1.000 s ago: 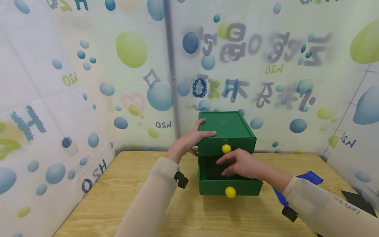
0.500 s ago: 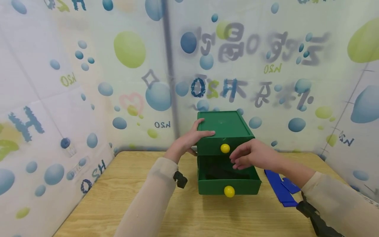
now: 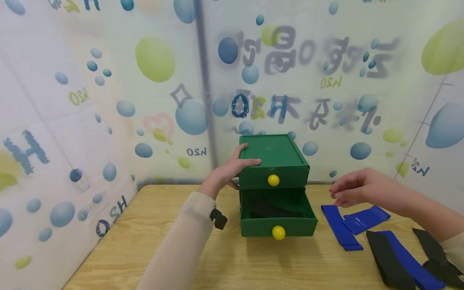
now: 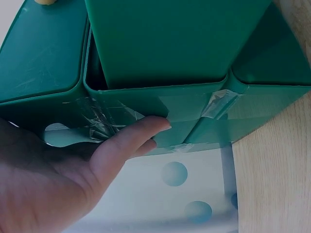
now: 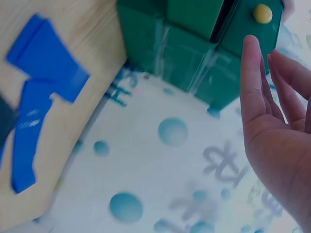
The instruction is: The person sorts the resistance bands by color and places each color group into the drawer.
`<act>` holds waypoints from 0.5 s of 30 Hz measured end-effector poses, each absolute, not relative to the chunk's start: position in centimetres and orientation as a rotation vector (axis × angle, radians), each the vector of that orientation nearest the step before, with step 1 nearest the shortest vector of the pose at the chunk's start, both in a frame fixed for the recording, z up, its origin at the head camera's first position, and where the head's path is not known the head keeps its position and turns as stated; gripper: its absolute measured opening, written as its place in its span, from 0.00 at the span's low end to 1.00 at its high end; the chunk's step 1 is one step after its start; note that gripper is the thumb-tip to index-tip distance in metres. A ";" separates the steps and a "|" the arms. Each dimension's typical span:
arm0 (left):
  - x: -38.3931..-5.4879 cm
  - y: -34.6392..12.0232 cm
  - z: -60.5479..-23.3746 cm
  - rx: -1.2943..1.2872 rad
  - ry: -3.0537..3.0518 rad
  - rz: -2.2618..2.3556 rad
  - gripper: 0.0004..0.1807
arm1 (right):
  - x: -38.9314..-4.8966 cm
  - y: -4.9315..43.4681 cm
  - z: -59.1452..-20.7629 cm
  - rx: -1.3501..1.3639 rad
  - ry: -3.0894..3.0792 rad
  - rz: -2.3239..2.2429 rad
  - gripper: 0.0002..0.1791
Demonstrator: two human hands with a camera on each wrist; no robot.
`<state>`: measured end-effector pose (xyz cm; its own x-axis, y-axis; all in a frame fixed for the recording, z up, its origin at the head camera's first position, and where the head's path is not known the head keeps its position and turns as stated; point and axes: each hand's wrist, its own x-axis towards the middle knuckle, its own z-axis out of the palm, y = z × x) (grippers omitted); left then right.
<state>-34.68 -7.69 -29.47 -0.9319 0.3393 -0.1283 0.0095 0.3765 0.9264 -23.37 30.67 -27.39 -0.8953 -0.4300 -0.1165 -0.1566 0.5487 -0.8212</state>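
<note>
A green two-drawer box with yellow knobs stands at mid-table. Its lower drawer is pulled out, and a dark strip lies inside. My left hand rests at the box's upper left, the thumb over the top and other fingers along the side; in the left wrist view the fingers lie nearly straight against the green wall. My right hand hangs in the air right of the box, fingers loosely bent and holding nothing. Below it, folded blue fabric strips lie on the table.
At the front right lie a black strip, a longer blue strip and another black piece, partly hidden by my right sleeve. A patterned curtain hangs behind the wooden table.
My right hand has moved out of the lower drawer and to the right, uncovering the dark strip in the drawer and the strips on the table. My left hand stays on the box.
</note>
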 end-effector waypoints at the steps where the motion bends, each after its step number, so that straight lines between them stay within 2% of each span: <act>1: -34.7 -7.7 -29.5 0.307 2.346 1.574 0.53 | -23.2 31.4 -27.6 -0.463 2.483 -1.266 0.22; 10: -34.5 -8.1 -29.6 0.276 2.359 1.587 0.52 | -20.8 36.8 -30.0 -0.338 2.478 -1.204 0.21; 15: -34.6 -7.8 -29.5 0.299 2.353 1.577 0.53 | -18.5 39.5 -32.8 -0.250 2.485 -1.171 0.22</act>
<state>-34.59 -7.78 -29.50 -0.9358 0.3297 -0.1247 0.0099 0.3783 0.9256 -18.55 39.45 -32.75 -0.9118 -0.3158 -0.2625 0.0015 0.6366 -0.7712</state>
